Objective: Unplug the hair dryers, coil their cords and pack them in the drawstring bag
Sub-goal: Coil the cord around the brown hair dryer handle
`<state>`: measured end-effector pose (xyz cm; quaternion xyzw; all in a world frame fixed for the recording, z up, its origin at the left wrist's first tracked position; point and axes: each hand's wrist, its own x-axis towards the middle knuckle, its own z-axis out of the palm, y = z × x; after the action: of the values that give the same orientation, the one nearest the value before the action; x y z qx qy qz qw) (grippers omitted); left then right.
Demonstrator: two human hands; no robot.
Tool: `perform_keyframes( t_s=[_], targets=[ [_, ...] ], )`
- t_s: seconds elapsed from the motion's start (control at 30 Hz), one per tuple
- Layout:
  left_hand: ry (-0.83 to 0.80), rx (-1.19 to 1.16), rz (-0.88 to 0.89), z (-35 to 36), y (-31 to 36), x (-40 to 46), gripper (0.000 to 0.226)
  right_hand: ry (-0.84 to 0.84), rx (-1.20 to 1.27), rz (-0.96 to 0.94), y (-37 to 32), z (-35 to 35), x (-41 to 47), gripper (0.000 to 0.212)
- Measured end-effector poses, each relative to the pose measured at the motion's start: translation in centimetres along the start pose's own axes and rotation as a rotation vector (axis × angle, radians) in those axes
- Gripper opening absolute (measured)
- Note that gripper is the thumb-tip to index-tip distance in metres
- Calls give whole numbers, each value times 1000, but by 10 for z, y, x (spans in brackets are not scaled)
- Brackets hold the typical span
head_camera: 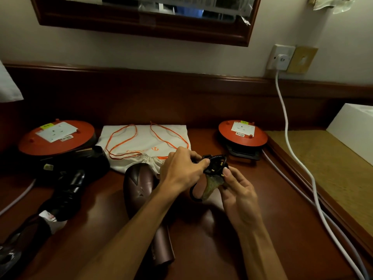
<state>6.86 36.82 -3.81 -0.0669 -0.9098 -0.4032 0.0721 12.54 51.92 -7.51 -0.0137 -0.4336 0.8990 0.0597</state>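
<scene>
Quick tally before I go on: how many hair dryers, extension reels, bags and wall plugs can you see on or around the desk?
Hair dryers: 2, brown and black
Orange extension reels: 2, left and right
Drawstring bag: 1
White wall plug: 1
Total: 6

brown dryer [139, 188] flat on desk | white bag [145, 144] behind | plug [215, 165] apparently held

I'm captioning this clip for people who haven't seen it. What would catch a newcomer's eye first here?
Both hands meet at the centre: the left hand and right hand pinch a black plug and its coiled cord. Just below lies a brown hair dryer on the dark wooden desk. Behind, a white drawstring bag with orange cords sits between two orange cable reels.
</scene>
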Motion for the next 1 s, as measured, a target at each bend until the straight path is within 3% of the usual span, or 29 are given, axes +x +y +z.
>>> perform_keyframes(
  t_s=[0.3,0.47,0.67,0.77,1.0],
  targets=[
    [-99,-112,59,-8,-6,-7,25,-76,172,78,-1,6,-4,29],
    [-93,45,104,-7,-1,-10,27,-24,178,97,7,0,4,23],
    [-234,281,133,4,0,-13,57,287,-71,132,14,-4,7,26],
    [-278,370,174,7,-3,-10,67,335,-201,162,12,-11,6,30],
    [-275,507,305,12,-1,-10,68,395,-23,130,19,1,14,21]
  ],
)
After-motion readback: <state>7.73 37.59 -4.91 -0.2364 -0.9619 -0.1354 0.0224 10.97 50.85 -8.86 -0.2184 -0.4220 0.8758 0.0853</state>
